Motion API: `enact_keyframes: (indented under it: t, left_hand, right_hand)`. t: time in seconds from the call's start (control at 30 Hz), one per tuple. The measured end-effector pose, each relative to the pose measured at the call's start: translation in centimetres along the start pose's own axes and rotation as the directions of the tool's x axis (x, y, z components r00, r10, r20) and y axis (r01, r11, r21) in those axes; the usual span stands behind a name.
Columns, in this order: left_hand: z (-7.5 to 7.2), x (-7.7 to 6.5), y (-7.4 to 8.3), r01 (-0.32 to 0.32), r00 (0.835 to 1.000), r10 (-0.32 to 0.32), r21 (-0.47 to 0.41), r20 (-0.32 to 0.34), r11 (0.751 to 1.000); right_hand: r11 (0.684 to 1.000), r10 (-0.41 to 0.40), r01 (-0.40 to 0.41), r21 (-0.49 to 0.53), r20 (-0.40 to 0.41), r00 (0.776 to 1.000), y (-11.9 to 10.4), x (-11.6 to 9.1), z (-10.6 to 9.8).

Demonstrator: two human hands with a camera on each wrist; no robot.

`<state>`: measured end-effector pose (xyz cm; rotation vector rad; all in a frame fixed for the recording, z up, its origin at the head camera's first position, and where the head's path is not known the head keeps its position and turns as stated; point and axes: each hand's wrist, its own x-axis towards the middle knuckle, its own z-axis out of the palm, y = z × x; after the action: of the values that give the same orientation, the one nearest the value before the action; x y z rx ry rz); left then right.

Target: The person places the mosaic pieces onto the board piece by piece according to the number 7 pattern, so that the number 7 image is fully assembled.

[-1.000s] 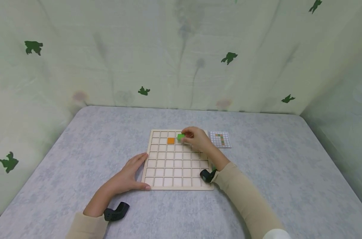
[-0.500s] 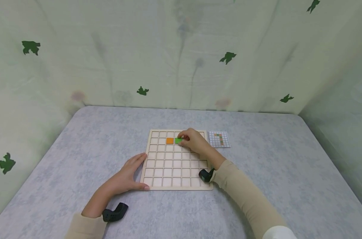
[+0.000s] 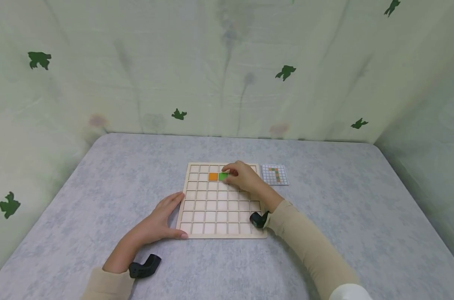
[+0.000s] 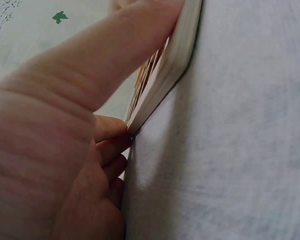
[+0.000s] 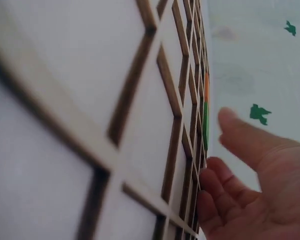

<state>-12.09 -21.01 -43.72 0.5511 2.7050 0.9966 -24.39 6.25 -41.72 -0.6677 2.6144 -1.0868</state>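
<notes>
A pale wooden grid board lies flat on the table. An orange square tile and a green square tile sit side by side in its second row from the back. My right hand hovers at the green tile's right side, thumb and index finger spread apart around it. In the right wrist view, the fingers stand clear of the green tile, which lies in its cell. My left hand rests along the board's left edge, thumb on the near corner and the other fingers against the side.
A small white card with a printed grid of orange and green squares lies right of the board. A black wrist camera on the right arm is over the board's near right part. A pale curtain hangs behind the table.
My right hand has brought the green tile down into the cell beside the orange one, and its fingers have parted from it. The left hand stays at the board's edge.
</notes>
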Motion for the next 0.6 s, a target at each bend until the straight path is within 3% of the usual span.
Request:
enact_keyframes:
  t: [0.17, 0.37, 0.6]
  left_hand:
    - [0.1, 0.0, 0.0, -0.008, 1.0, 0.008, -0.008, -0.003, 1.0]
    - [0.1, 0.0, 0.1, -0.017, 1.0, 0.017, -0.002, -0.008, 1.0]
    - [0.0, 0.1, 0.1, -0.021, 1.0, 0.021, 0.001, -0.011, 1.0]
  right_hand:
    - [0.995, -0.029, 0.034, 0.093, -0.058, 0.998, -0.4, -1.0, -1.4]
    - [0.985, -0.139, 0.154, 0.083, -0.166, 0.976, -0.4, -3.7, -4.0]
    - [0.989, -0.107, 0.124, 0.079, -0.192, 0.976, 1.6, -7.6, -6.1]
